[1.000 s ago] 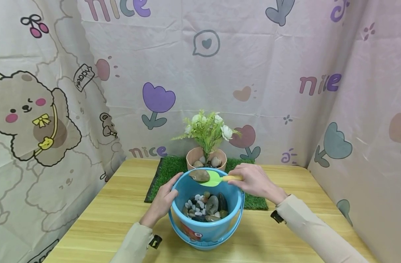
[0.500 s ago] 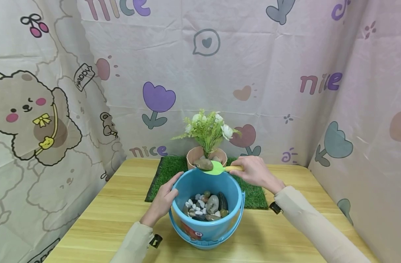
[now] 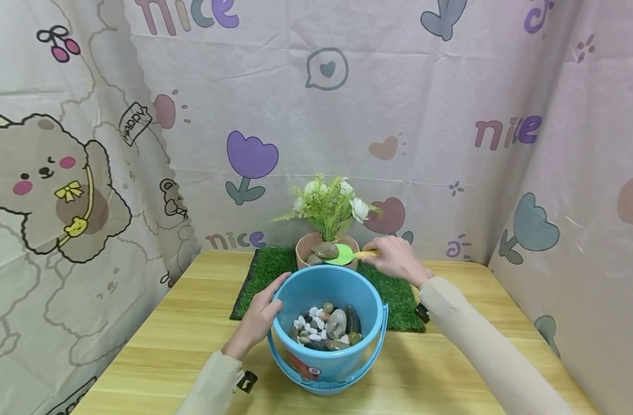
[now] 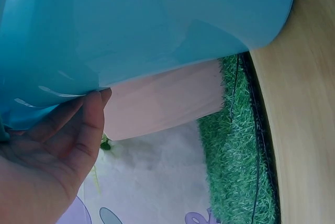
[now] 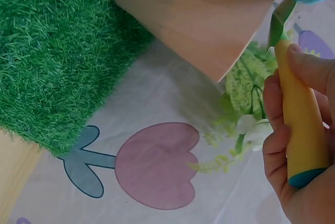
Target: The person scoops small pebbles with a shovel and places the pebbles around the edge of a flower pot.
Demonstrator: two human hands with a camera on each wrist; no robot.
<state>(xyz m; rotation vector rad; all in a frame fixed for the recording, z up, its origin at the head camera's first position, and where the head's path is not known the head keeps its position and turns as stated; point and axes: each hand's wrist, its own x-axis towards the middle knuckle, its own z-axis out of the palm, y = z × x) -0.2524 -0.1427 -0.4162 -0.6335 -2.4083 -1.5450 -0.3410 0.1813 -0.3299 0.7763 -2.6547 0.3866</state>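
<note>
My left hand (image 3: 256, 317) grips the left rim of a blue bucket (image 3: 337, 362), thumb over the edge and fingers along the outer wall. Stones of several sizes and white pebbles (image 3: 315, 334) lie inside it. My right hand (image 3: 398, 259) holds a small trowel by its yellow handle (image 5: 301, 119), fingers wrapped round it. On the green trowel blade (image 3: 342, 255) lies a smooth brown stone (image 3: 325, 249), level with the opening of a pink flowerpot (image 3: 301, 253) behind the bucket. Other stones show in the pot, partly hidden by the trowel and its stone.
White flowers with green leaves (image 3: 327, 210) rise from the pot. Under it lies an artificial grass mat (image 3: 254, 288) on the wooden table (image 3: 181, 323). The bucket's handle (image 3: 381, 337) hangs down in front. Printed cloth (image 3: 316, 127) encloses the back and sides.
My right hand has moved the trowel and its stone forward and away, from over the bucket's far rim to the flowerpot's opening. The left hand keeps its grip on the bucket.
</note>
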